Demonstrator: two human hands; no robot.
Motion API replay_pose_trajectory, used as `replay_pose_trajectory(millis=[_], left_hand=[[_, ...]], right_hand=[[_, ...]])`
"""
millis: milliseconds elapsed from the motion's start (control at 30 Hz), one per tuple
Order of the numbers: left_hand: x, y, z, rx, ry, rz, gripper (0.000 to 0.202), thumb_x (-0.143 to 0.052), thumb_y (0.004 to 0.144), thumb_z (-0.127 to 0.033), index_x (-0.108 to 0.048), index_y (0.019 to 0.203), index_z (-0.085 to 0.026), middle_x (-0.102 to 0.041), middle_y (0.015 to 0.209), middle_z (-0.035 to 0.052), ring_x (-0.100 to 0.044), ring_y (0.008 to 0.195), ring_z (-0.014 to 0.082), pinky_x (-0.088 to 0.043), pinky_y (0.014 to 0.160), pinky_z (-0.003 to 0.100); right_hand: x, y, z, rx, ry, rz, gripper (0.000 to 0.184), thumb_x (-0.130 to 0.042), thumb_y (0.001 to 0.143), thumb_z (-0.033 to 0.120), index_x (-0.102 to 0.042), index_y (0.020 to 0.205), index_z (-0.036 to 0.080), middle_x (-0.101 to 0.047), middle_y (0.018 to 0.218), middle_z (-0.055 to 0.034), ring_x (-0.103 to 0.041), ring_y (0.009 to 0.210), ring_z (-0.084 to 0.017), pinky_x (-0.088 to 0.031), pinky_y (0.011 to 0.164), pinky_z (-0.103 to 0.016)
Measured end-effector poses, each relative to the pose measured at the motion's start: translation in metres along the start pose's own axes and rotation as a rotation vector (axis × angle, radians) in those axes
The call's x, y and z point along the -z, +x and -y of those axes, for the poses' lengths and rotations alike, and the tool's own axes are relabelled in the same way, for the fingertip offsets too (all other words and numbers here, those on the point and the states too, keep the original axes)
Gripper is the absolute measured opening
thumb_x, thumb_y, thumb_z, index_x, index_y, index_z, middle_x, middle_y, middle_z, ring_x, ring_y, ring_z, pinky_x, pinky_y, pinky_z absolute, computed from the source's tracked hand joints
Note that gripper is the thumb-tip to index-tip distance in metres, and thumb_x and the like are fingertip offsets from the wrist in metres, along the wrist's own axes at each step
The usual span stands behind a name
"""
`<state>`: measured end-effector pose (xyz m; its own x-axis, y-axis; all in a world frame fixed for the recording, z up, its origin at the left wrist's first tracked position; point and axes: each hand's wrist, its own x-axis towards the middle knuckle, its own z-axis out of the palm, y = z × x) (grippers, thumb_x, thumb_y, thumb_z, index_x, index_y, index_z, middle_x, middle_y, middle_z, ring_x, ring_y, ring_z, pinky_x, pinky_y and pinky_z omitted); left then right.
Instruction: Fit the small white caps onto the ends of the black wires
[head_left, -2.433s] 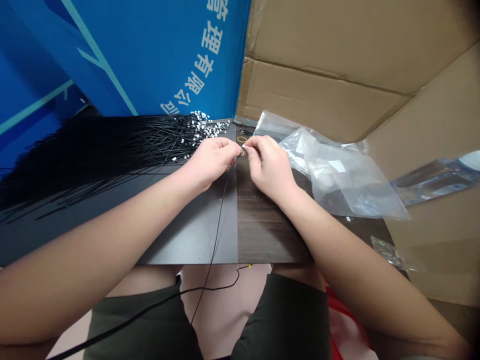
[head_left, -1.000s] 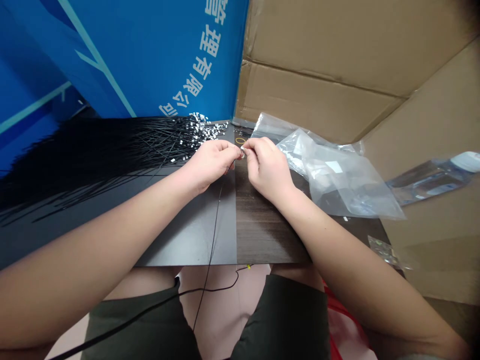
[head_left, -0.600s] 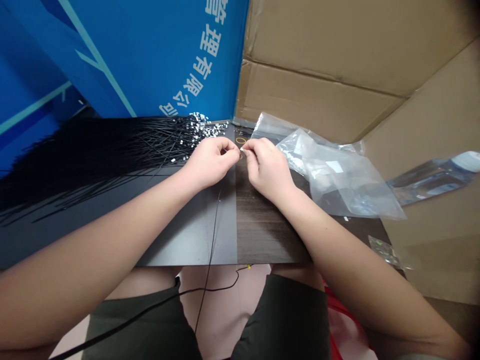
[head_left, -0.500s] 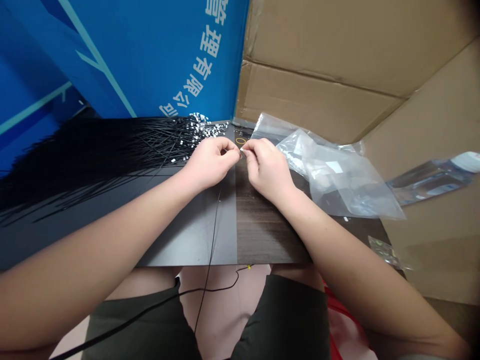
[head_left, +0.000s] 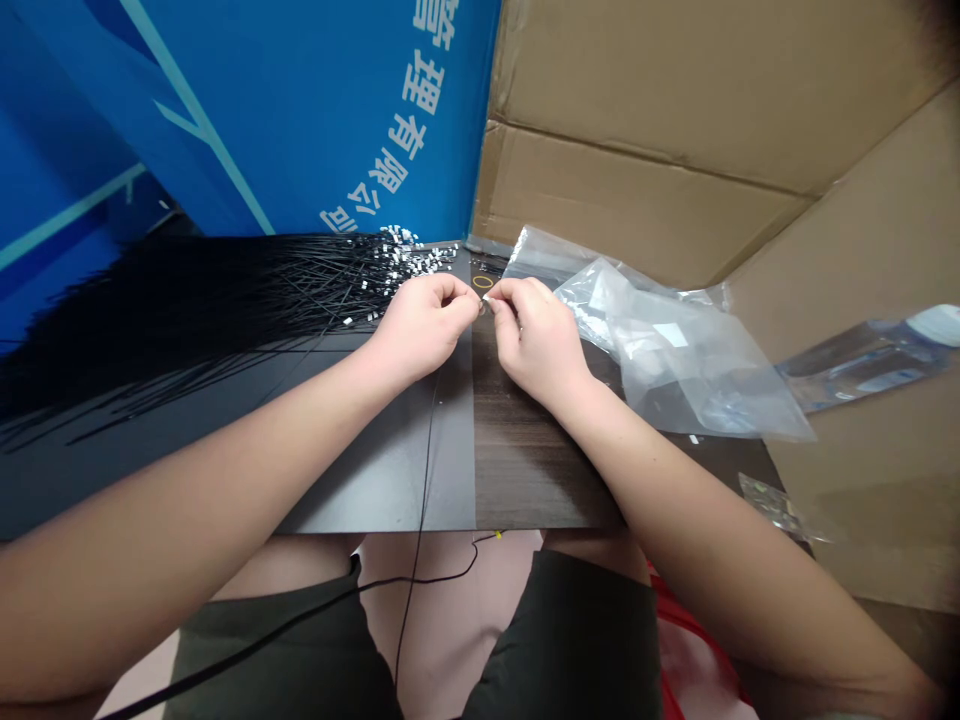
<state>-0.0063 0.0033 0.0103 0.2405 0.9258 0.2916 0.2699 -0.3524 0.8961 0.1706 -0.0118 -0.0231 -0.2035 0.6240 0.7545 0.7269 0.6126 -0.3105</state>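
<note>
Up near the far edge of the tabletop (head_left: 525, 470), the left hand (head_left: 424, 325) and the right hand (head_left: 536, 335) meet over a small shiny bit (head_left: 482, 306). Fingers hide most of it, so I can't say exactly what it is. Both grips are pinched closed on it, with the fingertips nearly touching and no real gap showing. It looks very light and easy to drop, so pinching it by the edges is probably the only sensible way to hold it. A thin black wire (head_left: 429, 470) runs from under the left hand, over the edge of the tabletop and down toward the person's lap, and it looks soft and floppy. Just left of the hands is a huge spread of black cable ties (head_left: 225, 310) with white tabs (head_left: 416, 258) at their ends. Those look stiff but springy. A small gold ring (head_left: 483, 282) lies just past the fingers, and a crumpled clear plastic bag (head_left: 675, 345) sits right of the right hand, near a cardboard sheet (head_left: 637, 130).
</note>
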Motion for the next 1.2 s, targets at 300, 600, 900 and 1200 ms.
replay_pose_trajectory(millis=[300,600,900,1200], left_hand=[[-0.0027,-0.0009,0.0027,0.044,-0.079,-0.005,0.013,-0.064,0.081,-0.024,-0.064,0.069,-0.018,-0.051,0.063,-0.0025,-0.04,0.061,0.0124,-0.031,0.061,0.031],[-0.0029,-0.0018,0.0021,0.068,-0.102,-0.004,0.011,-0.063,0.08,-0.022,-0.063,0.069,-0.019,-0.054,0.064,-0.0015,-0.042,0.062,0.0129,-0.031,0.062,0.031],[-0.0045,-0.0033,0.0018,0.073,-0.119,0.006,0.014,-0.066,0.081,-0.027,-0.062,0.07,-0.02,-0.051,0.065,-0.0021,-0.039,0.062,0.0129,-0.03,0.061,0.031],[-0.0053,-0.0049,-0.0005,0.078,-0.129,-0.004,0.015,-0.065,0.081,-0.027,-0.06,0.069,-0.02,-0.048,0.065,-0.0028,-0.036,0.062,0.0124,-0.029,0.061,0.031]], right_hand=[[-0.0017,-0.0007,0.0002,0.02,-0.006,-0.015,0.013,-0.049,0.104,0.018,-0.061,0.1,0.022,-0.071,0.095,-0.0082,-0.066,0.089,-0.023,-0.053,0.081,-0.037],[-0.0032,-0.0013,0.0011,0.006,-0.004,-0.024,0.015,-0.048,0.104,0.02,-0.062,0.1,0.022,-0.072,0.094,-0.0079,-0.066,0.089,-0.022,-0.053,0.08,-0.037],[-0.0051,-0.002,0.0031,-0.034,0.009,-0.017,0.015,-0.047,0.104,0.02,-0.062,0.099,0.022,-0.073,0.097,-0.0091,-0.066,0.09,-0.023,-0.053,0.082,-0.038],[-0.0061,-0.0025,0.0044,-0.019,-0.001,-0.039,0.015,-0.047,0.104,0.02,-0.061,0.098,0.022,-0.072,0.095,-0.0094,-0.065,0.089,-0.023,-0.053,0.08,-0.037]])
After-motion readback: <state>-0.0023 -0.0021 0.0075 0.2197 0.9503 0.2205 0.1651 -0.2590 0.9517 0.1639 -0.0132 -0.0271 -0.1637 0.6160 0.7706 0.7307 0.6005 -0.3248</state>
